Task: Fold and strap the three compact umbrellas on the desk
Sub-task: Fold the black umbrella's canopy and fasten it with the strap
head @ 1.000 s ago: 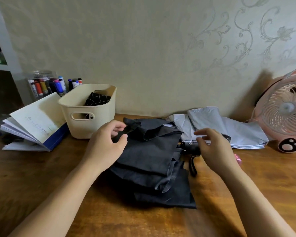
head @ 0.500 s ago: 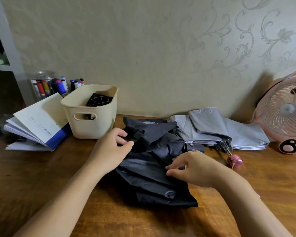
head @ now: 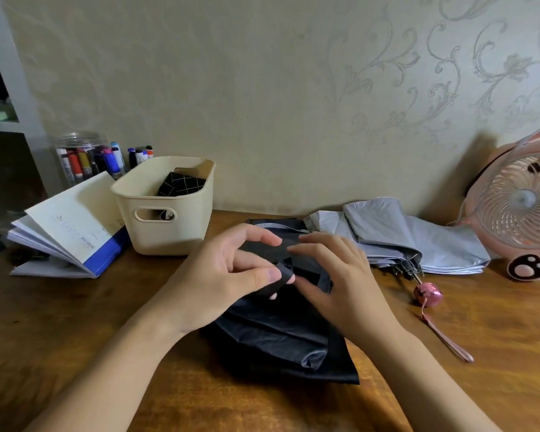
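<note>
1. Pinching the dark strap [head: 283, 272] of the black umbrella [head: 278, 338] between the thumb and bent fingers [head: 270, 275] of the left hand [head: 225, 275].
2. Resting the right hand [head: 340, 282] on the bunched black fabric just beside the strap, fingers [head: 293, 248] narrow and bent; whether gripping or only touching, cannot tell.
3. Lying loosely pleated and unstrapped on the wooden counter [head: 75, 338], middle foreground, under both hands: the black umbrella.
4. Lying flat behind and to the right, near the wall: the grey umbrella [head: 402, 238], pink handle [head: 427, 293] pointing forward, pink wrist loop [head: 446, 338] trailing on the counter.
5. Sitting folded inside the cream basket [head: 166, 232] at left rear: the black checked umbrella [head: 181, 185].
6. Standing nearby: open books [head: 69, 226] beside the basket, marker jar [head: 81, 157] behind them, pink fan [head: 518, 201] at far right.
</note>
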